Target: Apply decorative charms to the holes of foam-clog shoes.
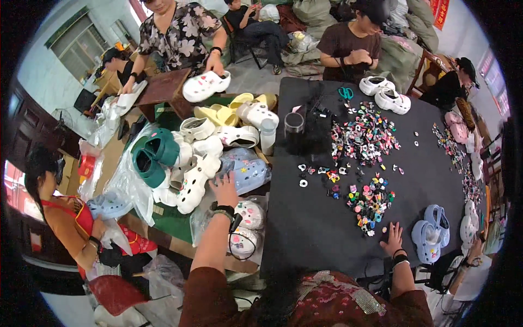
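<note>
My left hand (223, 192) reaches out to the left with spread fingers. It is at the edge of the clog pile, between a white clog (195, 182) and a pair of light blue clogs (249, 173) in clear plastic; whether it touches either I cannot tell. Below my left wrist lie white clogs with charms (249, 214), also in a clear bag. My right hand (392, 240) rests open on the black table (310, 234), holding nothing. Just beyond its fingers is a heap of colourful shoe charms (373, 203). To its right stands a pair of light blue clogs (430, 234).
Dark green clogs (156, 155) and yellow clogs (220, 114) lie in the left pile. A larger charm heap (365, 133), a dark cup (294, 124), teal scissors (345, 93) and white clogs (385, 95) occupy the far table. Co-workers surround it; one holds a white clog (207, 86).
</note>
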The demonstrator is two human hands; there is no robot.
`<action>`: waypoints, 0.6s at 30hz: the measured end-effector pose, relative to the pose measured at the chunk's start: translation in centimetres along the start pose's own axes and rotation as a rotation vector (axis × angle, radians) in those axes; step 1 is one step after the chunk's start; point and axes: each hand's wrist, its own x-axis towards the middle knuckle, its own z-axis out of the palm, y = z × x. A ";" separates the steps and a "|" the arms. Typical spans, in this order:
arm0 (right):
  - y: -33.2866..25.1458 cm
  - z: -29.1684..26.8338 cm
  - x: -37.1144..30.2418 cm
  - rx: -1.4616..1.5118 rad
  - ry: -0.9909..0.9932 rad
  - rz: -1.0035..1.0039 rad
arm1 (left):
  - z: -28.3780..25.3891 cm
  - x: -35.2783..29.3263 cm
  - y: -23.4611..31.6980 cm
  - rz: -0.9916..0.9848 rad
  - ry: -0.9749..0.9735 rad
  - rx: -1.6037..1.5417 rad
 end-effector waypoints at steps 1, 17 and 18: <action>0.1 0.1 -0.1 -0.001 0.010 -0.004 | 0.2 -0.2 0.3 -0.017 0.043 0.040; -2.1 -3.1 -2.4 0.064 0.205 -0.123 | -5.7 -11.6 -0.5 0.320 0.409 -0.167; -1.3 -1.5 -2.0 0.023 0.296 -0.125 | -6.5 -12.6 -0.9 0.337 0.353 -0.226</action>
